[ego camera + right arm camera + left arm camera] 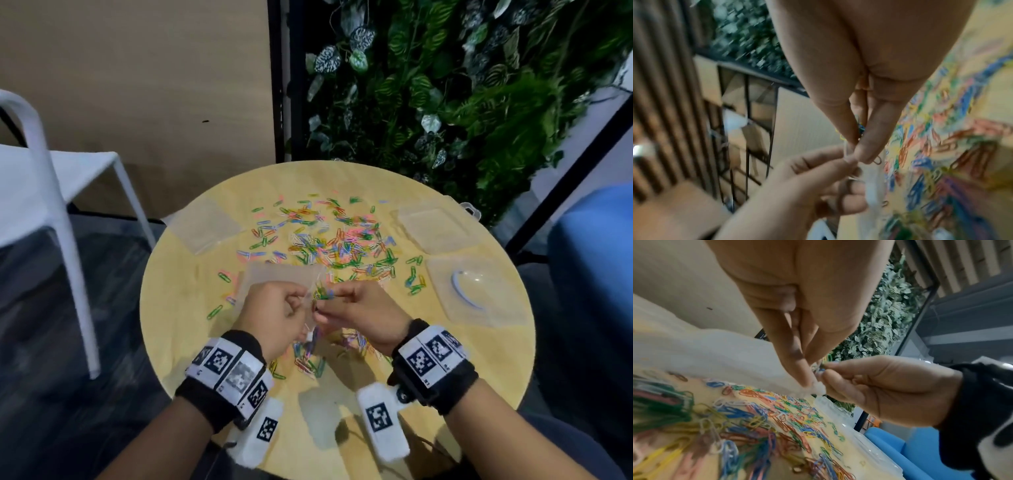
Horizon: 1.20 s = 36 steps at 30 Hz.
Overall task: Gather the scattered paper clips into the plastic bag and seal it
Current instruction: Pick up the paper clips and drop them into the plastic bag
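Light, slippery paper clips are pinched in the right hand over the table, beside a limp plastic bag pinched at its rim by the left hand. A firm fingertip grip is judged to be needed.
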Available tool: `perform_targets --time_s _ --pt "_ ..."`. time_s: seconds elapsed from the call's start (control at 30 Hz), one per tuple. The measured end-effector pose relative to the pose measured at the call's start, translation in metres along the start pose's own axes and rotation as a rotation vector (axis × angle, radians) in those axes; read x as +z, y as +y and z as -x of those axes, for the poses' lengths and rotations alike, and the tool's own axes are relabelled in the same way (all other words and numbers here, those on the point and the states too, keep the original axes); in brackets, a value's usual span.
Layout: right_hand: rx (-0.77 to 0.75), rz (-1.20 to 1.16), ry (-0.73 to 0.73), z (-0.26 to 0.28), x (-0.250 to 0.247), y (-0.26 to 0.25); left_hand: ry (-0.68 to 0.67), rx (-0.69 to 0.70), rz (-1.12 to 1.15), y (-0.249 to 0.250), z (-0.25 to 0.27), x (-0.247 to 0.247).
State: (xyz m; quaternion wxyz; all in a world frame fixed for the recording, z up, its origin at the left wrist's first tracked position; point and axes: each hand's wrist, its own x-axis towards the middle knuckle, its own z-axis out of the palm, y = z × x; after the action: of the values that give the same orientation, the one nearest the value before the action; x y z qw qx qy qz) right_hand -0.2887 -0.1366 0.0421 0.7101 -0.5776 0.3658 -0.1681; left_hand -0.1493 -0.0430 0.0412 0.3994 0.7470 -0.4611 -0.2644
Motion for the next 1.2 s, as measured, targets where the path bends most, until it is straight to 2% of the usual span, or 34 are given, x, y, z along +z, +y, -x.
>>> perform_targets --time_s 0.07,0.2,0.33,0.4,0.47,0.53,0.6,0.63,0.67,0.73,0.8,0.87,0.9,1.0,1.1,1.2 --pt "-0.014 0.098 0.044 -0.003 0.002 0.003 0.011 0.015 0.002 -0.005 -0.001 0.004" --pt "-0.02 0.216 0.007 -0.003 0.007 0.008 -0.038 -0.013 0.076 -0.002 0.001 0.007" --pt "-0.275 0.859 0.153 -0.002 0.006 0.008 -0.054 -0.017 0.079 0.004 0.005 0.006" --pt "-0.309 0.988 0.052 0.001 0.007 0.004 -0.05 -0.022 0.051 0.004 0.004 0.005" --pt "-0.269 0.99 -0.074 0.005 0.003 0.0 -0.049 -0.034 0.063 0.003 0.004 0.003" --pt "-0.234 0.764 -0.087 0.009 -0.01 -0.008 -0.038 -0.035 0.077 -0.001 0.001 -0.001" --pt "-0.237 0.565 0.015 0.017 -0.03 -0.016 -0.008 -0.033 0.102 -0.004 0.0 -0.005" --pt "-0.246 0.61 0.118 0.02 -0.044 -0.017 0.004 -0.031 0.116 -0.005 -0.001 -0.007" --pt "-0.222 0.743 0.222 0.023 -0.061 -0.014 0.012 -0.029 0.129 -0.006 -0.002 -0.008" --pt "-0.022 1.105 0.341 0.029 -0.089 -0.007 0.022 -0.021 0.156 -0.007 -0.004 -0.01" --pt "0.244 1.289 0.296 0.034 -0.095 0.002 0.036 -0.007 0.173 -0.008 -0.004 -0.012" --pt "0.337 1.422 0.153 0.04 -0.077 0.011 0.043 -0.002 0.179 -0.009 -0.004 -0.014" --pt "0.328 1.477 0.096 0.041 -0.065 0.016 0.043 -0.001 0.179 -0.01 -0.003 -0.015" --pt "0.183 1.408 0.127 0.034 -0.039 0.038 0.05 0.006 0.175 -0.011 -0.001 -0.017" --pt "0.094 1.587 -0.01 0.018 -0.02 0.066 0.047 0.01 0.163 -0.013 0.0 -0.018" --pt "-0.019 1.672 0.016 0.016 -0.003 0.062 0.021 0.017 0.15 -0.014 0.0 -0.016"
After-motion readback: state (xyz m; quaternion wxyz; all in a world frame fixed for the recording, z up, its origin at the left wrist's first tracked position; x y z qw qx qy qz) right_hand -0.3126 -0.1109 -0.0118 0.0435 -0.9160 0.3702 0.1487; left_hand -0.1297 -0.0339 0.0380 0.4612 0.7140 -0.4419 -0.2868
